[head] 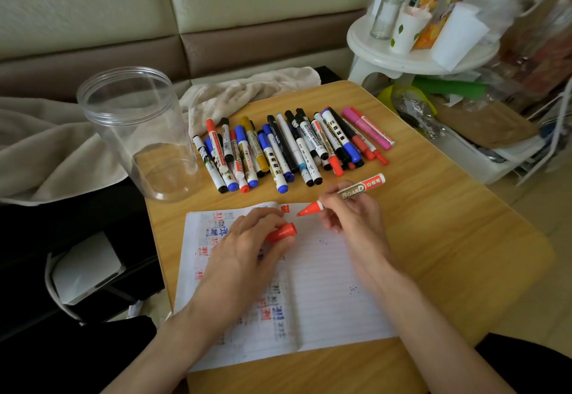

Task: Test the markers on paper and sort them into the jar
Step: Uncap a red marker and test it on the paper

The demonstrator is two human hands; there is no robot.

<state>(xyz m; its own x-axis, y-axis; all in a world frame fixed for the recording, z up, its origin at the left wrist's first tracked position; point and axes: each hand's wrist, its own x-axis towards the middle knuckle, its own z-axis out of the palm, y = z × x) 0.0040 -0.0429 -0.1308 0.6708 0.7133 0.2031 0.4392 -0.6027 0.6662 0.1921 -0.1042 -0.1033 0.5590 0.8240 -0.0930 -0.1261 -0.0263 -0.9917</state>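
Testing step, by my read: my right hand point(349, 211) has its fingers point(332, 205) clamped on the red whiteboard marker point(356, 191), barrel angled up to the right and the bare red tip pointing down-left at the top edge of the lined notebook page point(325, 285), right beside a small red mark. I can't tell whether the tip is touching the paper or hovering just over it. My left hand point(247, 245) rests on the left page with its fingers curled round the red cap point(281, 232), open end facing the marker, the two a short way apart. The left page is covered in red and blue test scribbles; the right one is nearly bare. Behind the notebook the pile of markers point(288, 146) lies in a rough row across the wooden surface point(448, 239): black, blue, red, a yellow one, pink at the right end. The clear plastic jar point(139, 133) stands upright at the far left corner, lid off, nothing inside, so the sorting looks barely begun. What comes next, I'd judge: put the tip down and draw a stroke, check the ink, bring cap and tip into line and press them together, then carry the marker left across the pile and drop it into the jar without clipping the rim.
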